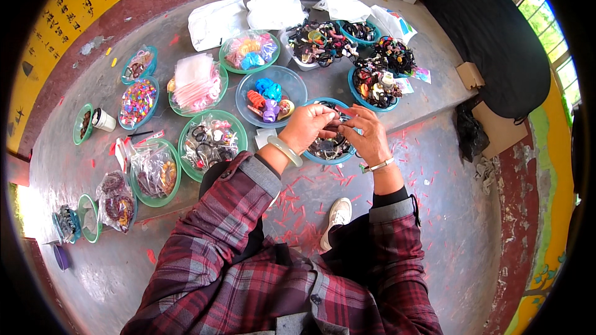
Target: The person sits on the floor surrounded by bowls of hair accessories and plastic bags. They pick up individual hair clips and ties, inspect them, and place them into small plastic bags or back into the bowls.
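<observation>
My left hand (pixel 308 126) and my right hand (pixel 366 135) meet fingertip to fingertip above a blue bowl (pixel 325 160). The fingers of both are pinched together. A bit of red shows at the fingertips, but what they hold is too small to name. Dark hair ties (pixel 329 147) lie in the bowl, partly hidden under my hands. A pale bangle (pixel 285 151) circles my left wrist, and a metal bracelet (pixel 378 165) my right. Just left of my hands, a clear bluish bowl (pixel 248 94) contains scrunched blue, purple and orange pieces (pixel 269 90).
Green bowls (pixel 243 141) and blue bowls (pixel 123 115) of small bagged and loose items spread across the grey ledge to the left. Several containers of dark hair ties (pixel 377 90) stand beyond my hands. Red scraps (pixel 310 198) litter the floor around my shoe (pixel 339 214).
</observation>
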`<state>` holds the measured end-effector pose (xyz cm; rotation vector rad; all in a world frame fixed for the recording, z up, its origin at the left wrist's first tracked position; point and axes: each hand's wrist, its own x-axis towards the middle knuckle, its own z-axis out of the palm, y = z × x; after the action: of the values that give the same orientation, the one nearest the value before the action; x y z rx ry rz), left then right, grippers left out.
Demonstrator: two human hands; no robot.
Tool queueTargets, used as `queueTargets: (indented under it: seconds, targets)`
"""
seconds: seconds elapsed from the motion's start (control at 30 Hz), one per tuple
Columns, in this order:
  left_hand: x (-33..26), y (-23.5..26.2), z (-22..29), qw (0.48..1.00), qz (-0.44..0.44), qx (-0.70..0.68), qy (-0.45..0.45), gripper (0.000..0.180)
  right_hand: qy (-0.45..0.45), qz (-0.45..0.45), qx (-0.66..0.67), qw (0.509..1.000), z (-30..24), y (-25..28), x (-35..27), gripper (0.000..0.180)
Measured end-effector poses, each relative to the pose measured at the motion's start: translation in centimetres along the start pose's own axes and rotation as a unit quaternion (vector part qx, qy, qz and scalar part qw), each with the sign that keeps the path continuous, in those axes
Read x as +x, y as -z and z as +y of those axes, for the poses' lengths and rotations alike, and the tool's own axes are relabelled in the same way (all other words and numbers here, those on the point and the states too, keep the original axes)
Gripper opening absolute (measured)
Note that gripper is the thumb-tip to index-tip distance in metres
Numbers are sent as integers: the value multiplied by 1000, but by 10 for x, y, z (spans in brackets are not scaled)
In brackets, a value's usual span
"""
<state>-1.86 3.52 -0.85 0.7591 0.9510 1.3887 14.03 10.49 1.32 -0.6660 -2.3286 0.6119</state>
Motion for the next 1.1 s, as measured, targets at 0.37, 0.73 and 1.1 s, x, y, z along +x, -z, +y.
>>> queueTargets:
  seconds: [0.37, 0.73, 1.1]
  targets:
    - [0, -1, 5, 990, 59, -126, -30, 17, -301, 41, 418, 856, -1, -3, -3, 22]
    - [-8, -5, 8, 991, 7, -132, -12, 16, -369, 147, 409, 822, -22, -11, -9, 10]
    - [-8, -5, 10, 993, 38, -114, 13, 18, -337, 113, 434, 828, -18, -18, -8, 10]
